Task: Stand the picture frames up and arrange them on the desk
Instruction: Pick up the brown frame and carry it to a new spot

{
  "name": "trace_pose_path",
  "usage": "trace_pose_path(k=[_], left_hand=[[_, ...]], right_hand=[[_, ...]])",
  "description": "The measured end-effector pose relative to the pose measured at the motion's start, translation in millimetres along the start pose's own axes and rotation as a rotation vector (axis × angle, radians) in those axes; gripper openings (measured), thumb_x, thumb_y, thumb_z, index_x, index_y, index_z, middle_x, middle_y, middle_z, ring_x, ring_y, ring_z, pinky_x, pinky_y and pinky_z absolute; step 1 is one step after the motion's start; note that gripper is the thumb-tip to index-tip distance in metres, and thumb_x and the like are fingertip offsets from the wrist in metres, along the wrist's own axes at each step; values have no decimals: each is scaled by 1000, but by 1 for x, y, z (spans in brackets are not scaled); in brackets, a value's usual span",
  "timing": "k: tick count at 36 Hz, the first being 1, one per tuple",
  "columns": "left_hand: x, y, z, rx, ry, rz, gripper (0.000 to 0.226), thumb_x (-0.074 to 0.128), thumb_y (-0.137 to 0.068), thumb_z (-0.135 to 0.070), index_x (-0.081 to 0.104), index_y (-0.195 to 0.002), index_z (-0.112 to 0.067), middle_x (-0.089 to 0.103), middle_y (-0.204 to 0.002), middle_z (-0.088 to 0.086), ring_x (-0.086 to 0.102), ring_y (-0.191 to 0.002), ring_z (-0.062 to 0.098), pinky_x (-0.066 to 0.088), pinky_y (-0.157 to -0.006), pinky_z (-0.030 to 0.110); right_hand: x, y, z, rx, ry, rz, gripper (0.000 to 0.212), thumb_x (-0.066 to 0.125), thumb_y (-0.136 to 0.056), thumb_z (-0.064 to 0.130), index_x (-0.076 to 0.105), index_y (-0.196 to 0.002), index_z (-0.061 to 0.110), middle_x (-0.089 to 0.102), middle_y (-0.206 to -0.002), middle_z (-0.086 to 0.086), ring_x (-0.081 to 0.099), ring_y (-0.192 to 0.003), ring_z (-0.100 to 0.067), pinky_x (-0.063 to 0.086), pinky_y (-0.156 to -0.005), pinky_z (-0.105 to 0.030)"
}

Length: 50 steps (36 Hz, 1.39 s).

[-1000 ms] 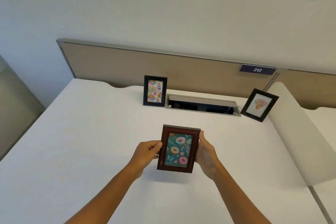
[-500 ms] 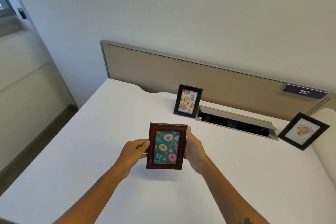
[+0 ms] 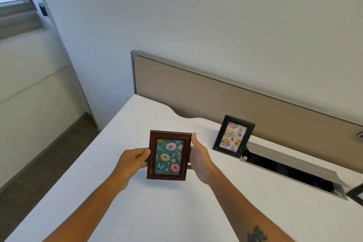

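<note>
Gripping a dark reddish-brown wooden frame [image 3: 169, 155] between both hands, the person is holding it upright over the near part of the white desk [image 3: 110, 202]. The left hand [image 3: 132, 160] is clamping the frame's left edge, thumb on the front moulding and fingers behind; the right hand [image 3: 199, 158] is pressing along the right edge with its palm, fingertips reaching the top corner. The frame is rectangular with a stepped, glossy moulding, its long axis running vertically, and its face is turning toward the camera, showing a teal print with pink and orange doughnuts. Whether its lower edge is touching the smooth matte desktop cannot be told.

Farther back and to the right, a black-framed birthday picture [image 3: 233, 136] is standing upright in portrait, leaning back slightly and facing the person. Just beside it, a grey metal cable tray [image 3: 294, 169] with an open flap is sitting recessed in the desk. A beige, metal-edged partition panel [image 3: 216, 100] is running along the desk's far side. At the right edge, a corner of another black frame [image 3: 356, 195] is showing.
</note>
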<state>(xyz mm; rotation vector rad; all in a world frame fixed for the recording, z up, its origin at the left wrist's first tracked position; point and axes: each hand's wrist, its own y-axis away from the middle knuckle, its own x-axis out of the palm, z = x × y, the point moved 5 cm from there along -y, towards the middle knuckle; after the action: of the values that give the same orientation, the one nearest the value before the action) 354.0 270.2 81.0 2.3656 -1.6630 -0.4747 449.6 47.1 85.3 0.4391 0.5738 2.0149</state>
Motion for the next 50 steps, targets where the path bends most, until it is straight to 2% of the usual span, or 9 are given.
trace_pose_path(k=[6, 12, 22, 28, 32, 39, 43, 46, 50], left_hand=[[-42, -67, -13, 19, 22, -76, 13, 64, -101, -32, 75, -107, -27, 78, -100, -13, 76, -95, 12, 61, -73, 19], [-77, -139, -23, 20, 23, -142, 21, 64, -100, -32, 75, -113, -19, 78, -106, -3, 74, -102, 18, 59, -94, 42], [-110, -239, -37, 21, 24, -226, 13, 62, -102, -28, 73, -98, -22, 75, -96, -7, 72, -92, 11, 57, -95, 44], [-126, -279, -32, -1, 21, -266, 23, 62, -102, -27, 74, -113, -11, 75, -97, -4, 73, -95, 18, 58, -97, 46], [-134, -294, -26, -9, 6, -288, 32, 62, -102, -27, 72, -124, -6, 74, -95, -7, 72, -90, 11, 59, -82, 34], [-137, -302, -26, -12, -3, -318, 31, 63, -102, -29, 72, -124, -9, 74, -93, -12, 72, -86, 7, 58, -64, 17], [-135, -304, -24, -18, 2, -319, 34, 63, -101, -32, 71, -126, -10, 73, -94, -13, 71, -87, 6, 58, -71, 23], [-133, -304, -21, -23, 13, -320, 36, 61, -102, -33, 70, -128, -11, 72, -96, -12, 71, -90, 8, 59, -90, 39], [-131, -302, -21, -40, 4, -317, 36, 58, -103, -34, 69, -128, -10, 72, -99, -8, 71, -99, 19, 55, -101, 50]], right_hand=[[33, -72, 47, 18, 20, 33, 99, 16, -97, 91, 76, -137, 24, 81, -131, -4, 72, -130, -29, 43, -122, -58], [61, -147, 88, 25, 41, 69, 104, 18, -92, 96, 76, -137, 23, 82, -130, -4, 73, -129, -26, 43, -122, -57], [83, -253, 127, 15, 2, 42, 91, 38, -87, 98, 79, -128, 28, 84, -123, 1, 76, -122, -24, 48, -119, -57], [95, -293, 136, 24, 9, 43, 92, 38, -90, 95, 74, -137, 24, 81, -131, -3, 74, -125, -26, 50, -116, -54], [99, -310, 138, 28, 13, 47, 87, 38, -92, 93, 75, -134, 26, 81, -129, -2, 74, -122, -24, 50, -102, -50], [100, -326, 143, -1, 22, 67, 88, 38, -93, 90, 73, -138, 22, 79, -132, -5, 72, -125, -26, 45, -118, -56], [98, -329, 144, 5, 31, 72, 86, 38, -93, 91, 74, -134, 24, 80, -128, -2, 72, -121, -23, 46, -113, -55], [98, -328, 143, 13, 51, 92, 83, 38, -89, 95, 77, -121, 29, 81, -120, 1, 73, -117, -22, 47, -108, -54], [96, -324, 141, 29, 133, 116, 99, 34, -80, 102, 77, -126, 26, 78, -128, -1, 71, -123, -25, 41, -113, -58]])
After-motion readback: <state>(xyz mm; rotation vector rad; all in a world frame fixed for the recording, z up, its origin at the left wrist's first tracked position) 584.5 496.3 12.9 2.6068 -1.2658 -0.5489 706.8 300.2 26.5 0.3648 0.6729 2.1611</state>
